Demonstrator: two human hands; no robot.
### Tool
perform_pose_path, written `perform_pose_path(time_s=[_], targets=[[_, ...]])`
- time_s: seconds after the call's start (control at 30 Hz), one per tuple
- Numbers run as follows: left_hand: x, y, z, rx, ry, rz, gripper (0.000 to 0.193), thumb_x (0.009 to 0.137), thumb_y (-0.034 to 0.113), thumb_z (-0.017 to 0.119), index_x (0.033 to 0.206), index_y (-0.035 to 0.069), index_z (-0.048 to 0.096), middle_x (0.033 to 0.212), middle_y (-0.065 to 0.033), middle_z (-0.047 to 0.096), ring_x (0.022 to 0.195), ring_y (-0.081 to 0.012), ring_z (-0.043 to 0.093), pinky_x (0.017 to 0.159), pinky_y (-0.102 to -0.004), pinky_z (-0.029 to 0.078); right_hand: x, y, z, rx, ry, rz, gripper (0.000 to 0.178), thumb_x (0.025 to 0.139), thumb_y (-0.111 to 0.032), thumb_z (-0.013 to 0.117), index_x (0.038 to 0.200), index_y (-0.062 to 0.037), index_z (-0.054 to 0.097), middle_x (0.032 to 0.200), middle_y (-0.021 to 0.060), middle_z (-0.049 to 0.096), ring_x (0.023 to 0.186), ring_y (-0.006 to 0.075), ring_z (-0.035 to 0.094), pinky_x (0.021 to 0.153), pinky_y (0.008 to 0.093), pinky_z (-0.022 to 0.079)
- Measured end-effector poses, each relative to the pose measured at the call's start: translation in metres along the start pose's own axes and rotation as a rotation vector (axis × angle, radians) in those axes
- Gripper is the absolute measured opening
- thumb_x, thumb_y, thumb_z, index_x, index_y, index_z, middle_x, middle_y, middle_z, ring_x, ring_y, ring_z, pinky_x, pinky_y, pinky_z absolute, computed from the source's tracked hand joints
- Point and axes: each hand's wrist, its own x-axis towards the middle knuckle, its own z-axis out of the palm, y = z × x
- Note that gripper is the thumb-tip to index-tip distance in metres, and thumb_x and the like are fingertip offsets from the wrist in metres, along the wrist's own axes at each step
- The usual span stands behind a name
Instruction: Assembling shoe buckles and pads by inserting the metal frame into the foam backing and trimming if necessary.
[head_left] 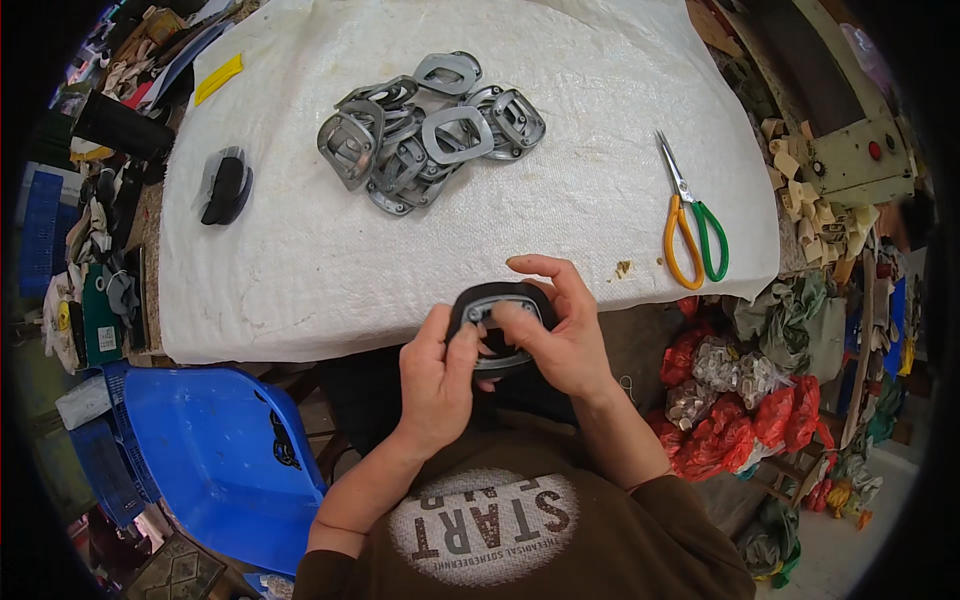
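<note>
Both my hands hold a rounded ring-shaped part (488,293) just off the table's near edge, with a grey plastic frame set against a black outer piece. My left hand (436,385) pinches its left side, thumb on the inner rim. My right hand (572,345) grips the right side, its thumb pressing the frame's inside and its index finger lifted away. Fingers hide part of the ring's underside. Farther off lies a heap of similar grey plastic frames (432,136). Black curved pieces (230,188) with clear plastic rest at the left.
Scissors (681,198) with one yellow and one green handle lie at the right on the white woven sheet (280,270). A yellow strip (218,78) is far left. Beside me stand a blue tub (210,440), left, holding black rings (282,440), and red plastic bags (715,440), right.
</note>
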Motion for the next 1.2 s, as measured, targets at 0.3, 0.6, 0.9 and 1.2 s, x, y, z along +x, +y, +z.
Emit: perform_pose_path(time_s=[0.3,0.6,0.9,1.2], targets=[[0.003,0.004,-0.009,-0.592,-0.173,-0.181,0.029,0.097,0.024,0.038,0.102,-0.003,0.048,0.084,-0.0103,0.059,0.065,-0.0125,0.059,0.056,-0.0243,0.050,0.000,-0.002,-0.006,0.120,0.014,-0.034,0.036,0.087,-0.005,0.055,0.119,-0.0007,0.040,0.073,0.0048,0.056,0.063,0.0089,0.054,0.057,0.0214,0.042],[-0.002,0.006,-0.012,-0.441,-0.114,-0.207,0.020,0.092,0.017,0.048,0.094,-0.003,0.053,0.080,-0.0081,0.060,0.065,-0.0115,0.059,0.056,-0.0240,0.050,-0.001,-0.001,-0.003,0.111,0.006,-0.031,0.038,0.087,-0.006,0.056,0.120,-0.0008,0.040,0.072,0.0053,0.057,0.062,0.0090,0.055,0.056,0.0211,0.043],[-0.004,0.007,-0.009,-0.278,-0.074,-0.202,0.013,0.090,0.009,0.047,0.089,-0.002,0.053,0.074,-0.0067,0.059,0.060,-0.0096,0.058,0.052,-0.0216,0.048,-0.002,0.003,-0.003,0.063,-0.020,-0.020,0.038,0.086,-0.004,0.055,0.121,-0.0007,0.040,0.075,0.0075,0.059,0.062,0.0101,0.056,0.057,0.0218,0.044],[-0.003,0.007,-0.002,-0.222,0.123,-0.073,0.011,0.089,0.005,0.046,0.084,-0.002,0.053,0.069,-0.0048,0.056,0.055,-0.0082,0.055,0.047,-0.0202,0.046,-0.011,0.003,-0.001,0.149,-0.068,-0.059,0.048,0.079,0.009,0.056,0.122,-0.0004,0.037,0.095,0.0115,0.059,0.086,0.0138,0.058,0.077,0.0268,0.047]])
